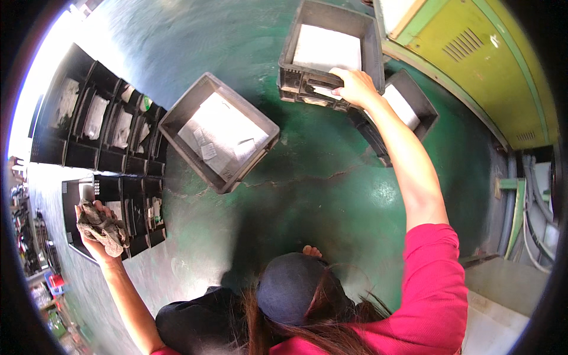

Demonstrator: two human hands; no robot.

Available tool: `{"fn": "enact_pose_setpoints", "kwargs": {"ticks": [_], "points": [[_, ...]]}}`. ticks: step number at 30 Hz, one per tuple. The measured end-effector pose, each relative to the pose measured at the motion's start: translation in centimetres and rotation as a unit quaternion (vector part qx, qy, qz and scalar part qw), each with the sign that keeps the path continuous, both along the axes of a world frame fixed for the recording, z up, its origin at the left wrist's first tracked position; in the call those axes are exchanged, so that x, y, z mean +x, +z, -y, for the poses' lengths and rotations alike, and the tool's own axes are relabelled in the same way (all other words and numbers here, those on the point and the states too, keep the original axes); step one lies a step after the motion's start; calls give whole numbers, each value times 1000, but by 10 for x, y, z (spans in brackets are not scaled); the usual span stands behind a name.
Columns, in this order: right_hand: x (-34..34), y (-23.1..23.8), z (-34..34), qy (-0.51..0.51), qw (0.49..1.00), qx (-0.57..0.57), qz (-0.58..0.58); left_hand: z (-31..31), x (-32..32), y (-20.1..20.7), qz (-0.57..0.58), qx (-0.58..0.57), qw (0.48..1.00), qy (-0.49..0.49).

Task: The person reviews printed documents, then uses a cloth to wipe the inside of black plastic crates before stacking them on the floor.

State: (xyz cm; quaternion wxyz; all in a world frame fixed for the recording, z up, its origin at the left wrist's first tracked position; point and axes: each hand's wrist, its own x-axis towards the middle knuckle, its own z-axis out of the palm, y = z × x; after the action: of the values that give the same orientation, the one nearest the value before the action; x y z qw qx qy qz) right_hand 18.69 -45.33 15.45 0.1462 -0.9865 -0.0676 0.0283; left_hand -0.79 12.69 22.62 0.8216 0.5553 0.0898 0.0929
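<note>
My left hand (99,247) is closed around a crumpled, dirty grey-brown rag (102,226). It is above a black bin (72,213) at the left. Far forward and to the right, my right hand (358,90) grips the near rim of a dark grey plastic crate (373,44), fingers curled at its edge. White sheet material (327,48) lies inside that crate. The crate appears stacked on another one. Beside it sits another dark crate (425,100) with white contents, partly covered by my right forearm.
A separate grey crate (190,158) with white sheets stands on the green floor (296,207) in the middle. Black compartmented bins (83,151) line the left side. A yellow-green metal cabinet (479,71) borders the right, with cables and pipes (529,195) below it.
</note>
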Motion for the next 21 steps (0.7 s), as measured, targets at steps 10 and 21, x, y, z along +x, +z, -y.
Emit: {"fn": "enact_pose_setpoints", "kwargs": {"ticks": [10, 21], "points": [[53, -26, -41, 58, 993, -84, 58, -14, -24, 5, -12, 34, 998, 60], [62, -29, -5, 37, 994, -97, 39, -11, -23, 13, 8, 26, 999, 27]]}}
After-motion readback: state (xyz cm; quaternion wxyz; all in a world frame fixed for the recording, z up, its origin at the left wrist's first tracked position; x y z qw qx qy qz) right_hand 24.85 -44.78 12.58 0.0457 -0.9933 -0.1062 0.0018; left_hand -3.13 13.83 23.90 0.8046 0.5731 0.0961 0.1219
